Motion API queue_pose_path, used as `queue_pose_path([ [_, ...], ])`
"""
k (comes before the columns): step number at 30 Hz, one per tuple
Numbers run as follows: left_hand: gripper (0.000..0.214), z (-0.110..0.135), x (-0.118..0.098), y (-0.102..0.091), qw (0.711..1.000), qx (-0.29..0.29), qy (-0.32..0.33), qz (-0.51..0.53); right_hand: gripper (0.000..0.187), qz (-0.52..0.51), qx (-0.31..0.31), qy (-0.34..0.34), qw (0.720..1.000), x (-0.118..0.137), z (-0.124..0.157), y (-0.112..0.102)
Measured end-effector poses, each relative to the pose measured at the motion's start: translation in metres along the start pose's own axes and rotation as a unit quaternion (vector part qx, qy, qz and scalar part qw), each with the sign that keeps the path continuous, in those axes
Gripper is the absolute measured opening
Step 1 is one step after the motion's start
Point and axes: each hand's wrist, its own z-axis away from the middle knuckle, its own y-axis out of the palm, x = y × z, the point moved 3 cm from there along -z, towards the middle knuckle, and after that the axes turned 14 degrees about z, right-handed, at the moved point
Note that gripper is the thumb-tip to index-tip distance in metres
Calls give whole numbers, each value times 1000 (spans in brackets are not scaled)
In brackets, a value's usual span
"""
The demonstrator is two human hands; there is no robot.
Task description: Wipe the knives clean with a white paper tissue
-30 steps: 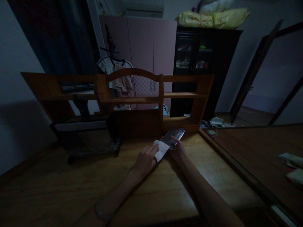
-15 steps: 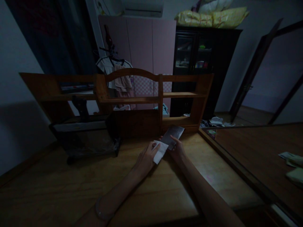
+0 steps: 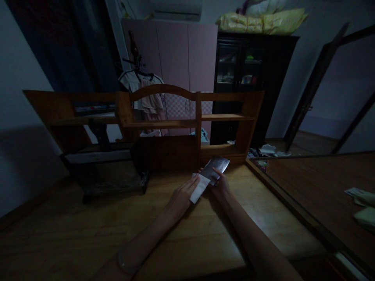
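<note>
A shiny metal cleaver blade (image 3: 216, 165) is held tilted above the wooden desk (image 3: 181, 234), in front of the shelf unit. My right hand (image 3: 220, 186) is closed around its lower end, thumb on the flat of the blade. My left hand (image 3: 181, 197) presses a white folded tissue (image 3: 200, 187) against the lower part of the blade, its fingers pinched on the tissue. The room is dim and the knife's handle is hidden by my right hand.
A wooden shelf unit (image 3: 164, 121) stands along the back of the desk. Behind it are a pink wardrobe (image 3: 175, 58), hanging clothes (image 3: 146, 97) and a dark glass cabinet (image 3: 249, 78). A dark wooden surface (image 3: 322, 187) with papers (image 3: 361, 197) lies to the right.
My left hand has slid the tissue a little along the blade toward its tip. The right hand and the cleaver have stayed almost still.
</note>
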Motion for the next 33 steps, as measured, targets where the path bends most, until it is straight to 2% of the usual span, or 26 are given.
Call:
queue_pose_path([
  [10, 60, 0, 2, 1, 1000, 0, 19, 7, 27, -4, -15, -1, 1000, -1, -1, -3],
  [18, 59, 0, 1, 0, 1000, -4, 9, 29, 26, -1, -31, -2, 1000, -2, -3, -7],
  [26, 74, 1, 2, -1, 999, -2, -34, 31, 22, 14, -17, -13, 1000, -1, -1, -4],
  [33, 68, 1, -7, -5, 999, -9, -54, 1, 22, -7, -1, -2, 1000, -2, -3, -4],
])
